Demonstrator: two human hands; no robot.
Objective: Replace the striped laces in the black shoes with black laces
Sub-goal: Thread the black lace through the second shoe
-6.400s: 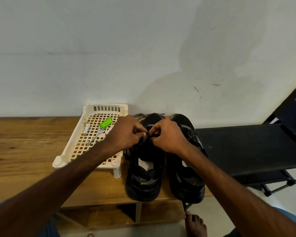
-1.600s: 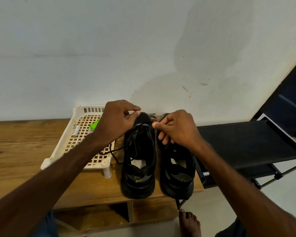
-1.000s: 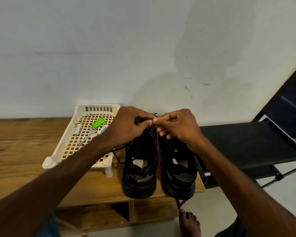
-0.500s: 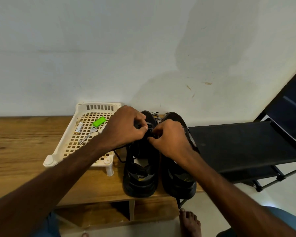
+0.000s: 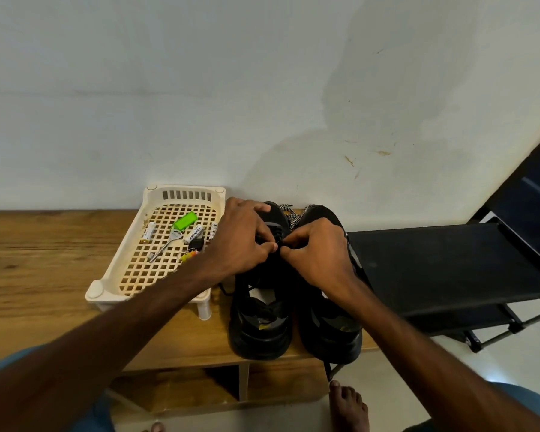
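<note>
Two black shoes stand side by side on the wooden table (image 5: 44, 275), heels toward me: the left shoe (image 5: 261, 322) and the right shoe (image 5: 331, 335). My left hand (image 5: 240, 241) and my right hand (image 5: 318, 254) meet over the left shoe's tongue area, each pinching a black lace (image 5: 276, 236) there. A loop of the black lace (image 5: 226, 291) hangs off the left shoe's left side. Striped black-and-white laces (image 5: 290, 216) lie between the toes of the shoes near the wall.
A cream plastic lattice tray (image 5: 119, 275) left of the shoes holds batteries, a key with a green tag (image 5: 184, 220) and small items. A black rack (image 5: 449, 266) stands right of the table. A bare foot (image 5: 346, 403) is on the floor below.
My hands spread apart while pulling the lace, then came together again and dropped lower onto the left shoe, where they now pinch the lace close together.
</note>
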